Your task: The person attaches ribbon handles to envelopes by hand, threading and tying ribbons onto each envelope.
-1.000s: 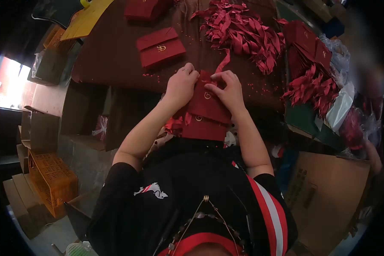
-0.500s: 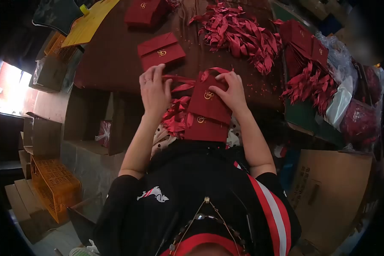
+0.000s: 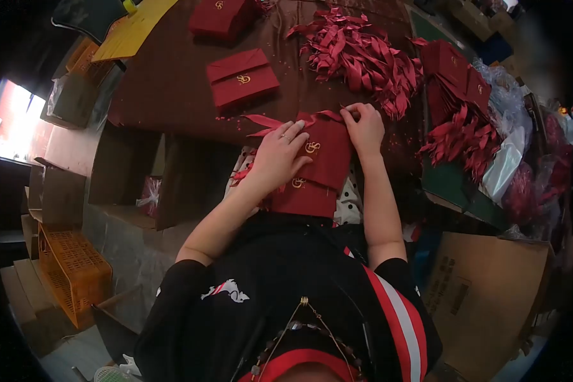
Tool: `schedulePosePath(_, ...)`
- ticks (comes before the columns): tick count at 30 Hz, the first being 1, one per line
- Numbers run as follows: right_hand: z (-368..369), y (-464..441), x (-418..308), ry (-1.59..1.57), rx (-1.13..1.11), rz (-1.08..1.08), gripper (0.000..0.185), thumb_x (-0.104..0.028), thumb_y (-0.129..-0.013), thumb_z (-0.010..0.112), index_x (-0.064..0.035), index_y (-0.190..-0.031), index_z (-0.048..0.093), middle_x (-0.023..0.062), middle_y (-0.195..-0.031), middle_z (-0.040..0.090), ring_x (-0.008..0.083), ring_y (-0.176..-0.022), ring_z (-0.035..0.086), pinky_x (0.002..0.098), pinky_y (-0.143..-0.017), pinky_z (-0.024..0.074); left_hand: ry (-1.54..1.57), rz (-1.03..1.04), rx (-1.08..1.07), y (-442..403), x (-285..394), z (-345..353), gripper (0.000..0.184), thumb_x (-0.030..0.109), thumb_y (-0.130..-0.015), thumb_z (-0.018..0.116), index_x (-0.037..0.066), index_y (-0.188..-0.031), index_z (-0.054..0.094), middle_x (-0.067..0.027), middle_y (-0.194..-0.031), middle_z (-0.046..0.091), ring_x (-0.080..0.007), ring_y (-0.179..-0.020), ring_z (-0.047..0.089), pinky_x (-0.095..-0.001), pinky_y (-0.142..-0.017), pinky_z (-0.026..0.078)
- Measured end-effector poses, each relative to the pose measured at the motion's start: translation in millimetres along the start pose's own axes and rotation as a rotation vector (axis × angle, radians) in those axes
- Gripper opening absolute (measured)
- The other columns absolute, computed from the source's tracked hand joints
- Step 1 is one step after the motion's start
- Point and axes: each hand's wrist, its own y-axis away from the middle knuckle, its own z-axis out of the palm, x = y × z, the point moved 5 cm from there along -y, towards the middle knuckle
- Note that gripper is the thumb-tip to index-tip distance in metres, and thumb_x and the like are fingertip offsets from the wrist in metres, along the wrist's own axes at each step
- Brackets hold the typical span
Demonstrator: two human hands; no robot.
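Note:
On my lap, against the table edge, lies a red paper gift bag with a gold logo, on top of another red bag. My left hand rests flat across the upper bag's left side, its fingers stretched out. Beyond the bag's upper right corner, my right hand pinches the end of a red ribbon that runs across the bag's top. Another ribbon tail sticks out to the left. Red ribbons under my left forearm are partly hidden.
Farther up the brown-covered table are a red envelope-style bag, more red bags and a ribbon heap. Stacked bags with ribbons stand at right. Cardboard boxes and an orange crate flank me.
My left hand has moved right and down onto the bag. My right hand has shifted right to the bag's corner, pulling the ribbon end outward. The bag's top ribbon now lies flatter.

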Motion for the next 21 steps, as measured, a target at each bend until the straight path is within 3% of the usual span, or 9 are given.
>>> schedulePosePath(4,1.1,4.6,-2.9,-0.268,0.111,-0.143,0.019,-0.023,-0.092,0.076,-0.0055,-0.093,0.07,0.0079,-0.093,0.069,0.0255,-0.09,0.067,0.0389,-0.078,0.0542,0.012,-0.01,0.006,-4.1,-2.8,3.1,0.053,0.033,-0.087,0.077,0.005,-0.13,0.063,-0.0152,-0.147,0.054,-0.038,-0.136,0.049,-0.0478,-0.111,0.044)
schedulePosePath(6,5.1,7.6,0.5,-1.014,0.057,0.016,0.012,-0.013,-0.096,0.073,-0.0034,-0.099,0.067,0.0039,-0.098,0.072,0.0143,-0.091,0.068,0.0292,-0.075,0.0521,0.048,-0.005,0.017,-10.7,-5.6,3.3,0.052,0.031,-0.086,0.078,0.005,-0.129,0.064,-0.0147,-0.147,0.055,-0.0387,-0.137,0.049,-0.0469,-0.111,0.044)
schedulePosePath(7,-2.8,12.5,-6.4,-1.156,-0.018,0.039,0.015,-0.007,-0.099,0.068,-0.0003,-0.112,0.066,0.002,-0.102,0.072,0.0073,-0.092,0.066,0.0223,-0.076,0.0502,0.048,-0.006,0.016,-14.1,-8.1,5.8,0.052,0.031,-0.086,0.078,0.005,-0.129,0.064,-0.0147,-0.147,0.055,-0.0387,-0.137,0.049,-0.0469,-0.111,0.044)
schedulePosePath(11,-13.3,33.6,-27.7,-1.036,-0.19,0.161,0.027,-0.007,-0.098,0.069,0.001,-0.124,0.068,0.0042,-0.101,0.074,0.0086,-0.089,0.067,0.023,-0.08,0.0526,-0.027,0.039,0.172,-14.2,-0.2,-0.9,0.048,0.026,-0.085,0.079,0.006,-0.127,0.066,-0.0145,-0.141,0.058,-0.0391,-0.133,0.051,-0.0466,-0.109,0.045)
schedulePosePath(13,-9.9,46.2,-42.9,-1.022,-0.252,0.102,0.021,-0.007,-0.097,0.07,0.0004,-0.117,0.072,0.0034,-0.097,0.074,0.008,-0.089,0.067,0.0232,-0.077,0.0523,0.031,-0.147,0.338,-2.3,1.0,-15.7,0.045,0.025,-0.085,0.08,0.007,-0.124,0.068,-0.0136,-0.127,0.062,-0.038,-0.124,0.055,-0.0466,-0.101,0.048)
schedulePosePath(14,1.9,51.3,-41.7,-0.975,-0.248,0.098,0.016,-0.006,-0.096,0.07,-0.0008,-0.11,0.074,0.0028,-0.092,0.074,0.0075,-0.088,0.067,0.0236,-0.074,0.0526,0.045,-0.182,0.386,4.3,2.3,-22.4,0.038,0.026,-0.085,0.08,0.008,-0.117,0.069,-0.0116,-0.11,0.064,-0.0341,-0.111,0.06,-0.0444,-0.092,0.05)
schedulePosePath(15,5.5,53.5,-43.3,-0.98,-0.249,0.105,0.016,-0.006,-0.096,0.07,-0.0008,-0.11,0.074,0.0028,-0.092,0.074,0.0075,-0.088,0.067,0.0236,-0.074,0.0526,0.043,-0.183,0.378,9.1,5.2,-24.5,0.038,0.026,-0.085,0.08,0.008,-0.117,0.069,-0.0116,-0.11,0.064,-0.0341,-0.111,0.06,-0.0444,-0.092,0.05)
schedulePosePath(17,9.8,57.4,-52.4,-0.834,-0.25,-0.026,0.014,-0.007,-0.094,0.071,-0.0026,-0.106,0.073,0.0014,-0.09,0.072,0.0077,-0.082,0.066,0.025,-0.071,0.0525,0.173,-0.421,0.223,20.9,-3.5,-19.3,0.034,0.027,-0.084,0.081,0.009,-0.111,0.07,-0.0101,-0.104,0.065,-0.0311,-0.102,0.063,-0.0414,-0.087,0.052)
schedulePosePath(21,16.7,61.8,-61.9,-0.667,-0.267,-0.123,0.016,-0.009,-0.089,0.073,-0.0025,-0.103,0.071,0.0063,-0.087,0.068,0.012,-0.069,0.061,0.028,-0.064,0.0499,-0.025,-0.355,0.227,28.6,1.0,-18.4,0.039,0.035,-0.08,0.084,0.011,-0.108,0.07,-0.0091,-0.1,0.066,-0.0288,-0.093,0.063,-0.0408,-0.084,0.051)
